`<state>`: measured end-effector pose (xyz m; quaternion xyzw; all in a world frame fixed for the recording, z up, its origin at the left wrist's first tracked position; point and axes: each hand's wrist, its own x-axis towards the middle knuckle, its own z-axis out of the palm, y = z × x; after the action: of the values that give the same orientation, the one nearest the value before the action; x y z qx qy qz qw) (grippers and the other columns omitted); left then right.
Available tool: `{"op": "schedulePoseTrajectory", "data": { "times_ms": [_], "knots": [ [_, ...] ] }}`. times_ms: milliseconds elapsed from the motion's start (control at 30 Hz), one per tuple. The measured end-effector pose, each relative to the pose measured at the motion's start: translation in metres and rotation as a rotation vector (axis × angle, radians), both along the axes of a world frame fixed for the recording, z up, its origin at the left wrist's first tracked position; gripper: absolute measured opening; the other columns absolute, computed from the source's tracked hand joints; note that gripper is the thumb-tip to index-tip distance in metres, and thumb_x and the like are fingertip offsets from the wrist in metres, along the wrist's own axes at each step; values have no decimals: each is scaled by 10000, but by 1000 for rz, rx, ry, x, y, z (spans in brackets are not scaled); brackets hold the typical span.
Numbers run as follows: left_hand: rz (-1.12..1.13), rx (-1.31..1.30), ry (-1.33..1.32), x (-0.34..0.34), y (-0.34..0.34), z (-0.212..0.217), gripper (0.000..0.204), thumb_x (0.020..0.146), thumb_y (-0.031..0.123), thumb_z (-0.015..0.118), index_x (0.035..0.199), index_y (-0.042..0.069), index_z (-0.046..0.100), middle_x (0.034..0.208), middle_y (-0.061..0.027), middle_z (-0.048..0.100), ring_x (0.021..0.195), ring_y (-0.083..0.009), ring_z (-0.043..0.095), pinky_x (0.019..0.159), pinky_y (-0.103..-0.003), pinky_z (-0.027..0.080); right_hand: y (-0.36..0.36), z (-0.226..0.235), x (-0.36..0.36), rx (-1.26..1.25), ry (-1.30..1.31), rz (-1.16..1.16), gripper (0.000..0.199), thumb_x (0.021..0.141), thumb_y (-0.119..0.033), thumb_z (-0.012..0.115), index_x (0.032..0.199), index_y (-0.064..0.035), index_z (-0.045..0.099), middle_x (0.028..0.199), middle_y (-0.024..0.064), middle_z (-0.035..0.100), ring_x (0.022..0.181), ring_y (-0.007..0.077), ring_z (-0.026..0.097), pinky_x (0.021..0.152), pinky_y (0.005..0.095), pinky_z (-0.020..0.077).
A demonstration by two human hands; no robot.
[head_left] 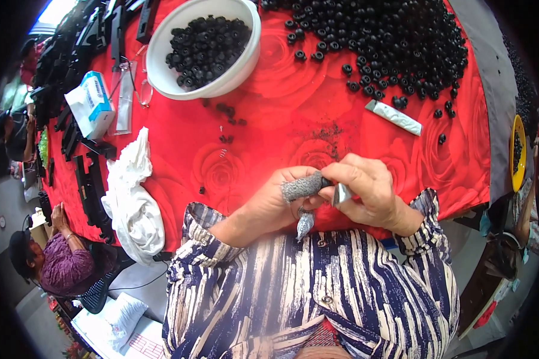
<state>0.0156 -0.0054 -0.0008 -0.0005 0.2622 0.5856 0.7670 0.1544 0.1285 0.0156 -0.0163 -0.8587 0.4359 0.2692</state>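
My left hand (269, 200) is closed in a pinch at the table's near edge, a grey knitted cover (302, 187) on one finger. Between the fingertips of both hands sits a small black plastic part (326, 182), mostly covered by them. My right hand (365, 188) is closed around a short, flat, silvery-grey tool (341, 194), its far end hidden. Below my left hand a crumpled silver wrapping (305, 224) sticks out; whether it covers a finger or hangs loose I cannot tell. Dark crumbs (329, 136) lie on the cloth beyond my hands.
A white bowl (156, 75) of black round parts stands ahead, beside a large loose pile (395, 42) of them. A pale patterned strip (394, 117) lies right. Leftward are a white cloth (136, 209), a tissue box (93, 105), long black parts (90, 197) and a co-worker (66, 263).
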Motion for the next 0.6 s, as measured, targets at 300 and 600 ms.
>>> {"op": "schedulePoseTrajectory", "data": {
  "times_ms": [300, 600],
  "knots": [
    [-20, 34, 14, 4, -2, -19, 266, 907, 258, 572, 1029, 22, 579, 920, -34, 609, 839, -94, 584, 714, -232, 489, -9, -10, 3, 160, 179, -99, 261, 698, 4, 712, 923, 39, 585, 624, 76, 524, 461, 191, 495, 408, 314, 375],
    [187, 84, 492, -20, 1, 13, 162, 887, 131, 596, 1004, 18, 599, 860, -44, 611, 740, -84, 584, 634, -197, 491, -9, -9, 2, 206, 246, -142, 202, 673, 4, 688, 813, -14, 543, 616, 47, 465, 492, 197, 499, 436, 314, 405]
  ]
}}
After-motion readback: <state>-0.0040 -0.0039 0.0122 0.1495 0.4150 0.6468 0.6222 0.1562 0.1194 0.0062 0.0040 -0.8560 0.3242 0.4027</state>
